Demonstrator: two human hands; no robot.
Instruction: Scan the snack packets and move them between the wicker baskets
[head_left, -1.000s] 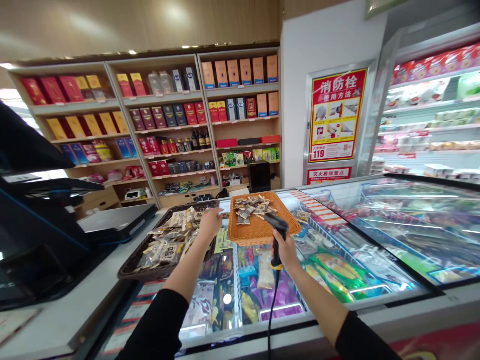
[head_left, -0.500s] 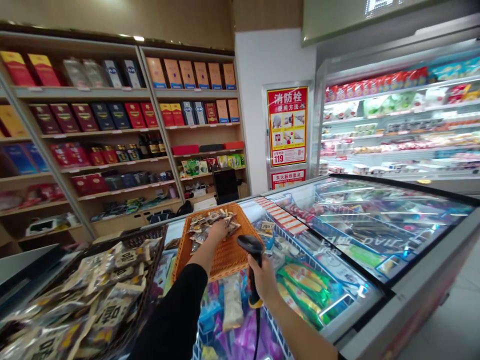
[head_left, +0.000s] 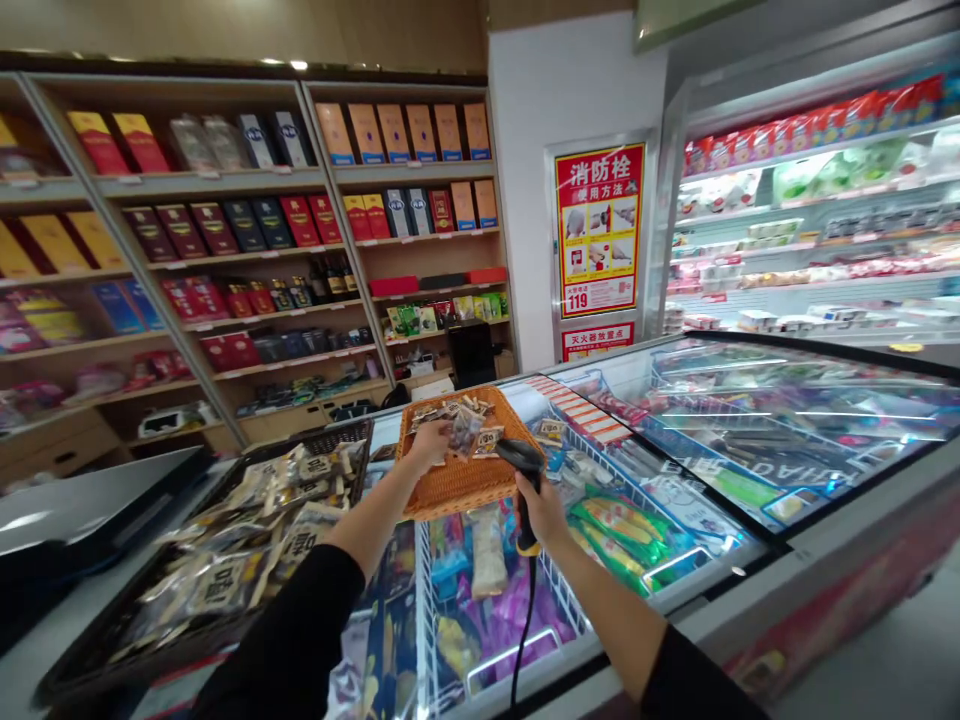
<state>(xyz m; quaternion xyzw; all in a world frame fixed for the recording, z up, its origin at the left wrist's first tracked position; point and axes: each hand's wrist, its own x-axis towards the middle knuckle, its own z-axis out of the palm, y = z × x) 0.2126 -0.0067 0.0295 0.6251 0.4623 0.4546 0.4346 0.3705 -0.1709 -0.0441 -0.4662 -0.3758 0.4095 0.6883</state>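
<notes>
- As I read the head view from my end, a flat metal-topped device point(head_left: 67, 500) lies farthest left, well apart from the fingers of both hands.
- Next comes a dark woven tray point(head_left: 346, 433), left of my left fingers and reaching back toward the body, with heaped packets point(head_left: 225, 580) spread through it.
- My left hand point(head_left: 429, 442) is inside the orange basket point(head_left: 454, 488), coming in over its left side; the fingers are bent and point rightward. Blur covers their tips, so I can't tell whether they pinch anything or how wide they stand.
- The small packets point(head_left: 459, 425) lie at those fingertips and just beyond them, in the far part of the basket; the bare near part is on the body side of the fingers.
- One labelled packet point(head_left: 489, 441) sits just right of my left fingers, its long axis running roughly sideways, between them and the nose of the scanner point(head_left: 521, 456). The left hand is the nearer one to the main pile.
- My right hand point(head_left: 546, 515) has its fingers wrapped closed round the scanner's handle, which stands roughly upright; the nose points left and slightly away, toward the packets. A cable point(head_left: 530, 600) hangs below these fingers.
- Right of my right fingers, green bags point(head_left: 626, 525) show through the glass-topped freezer point(head_left: 750, 545).
</notes>
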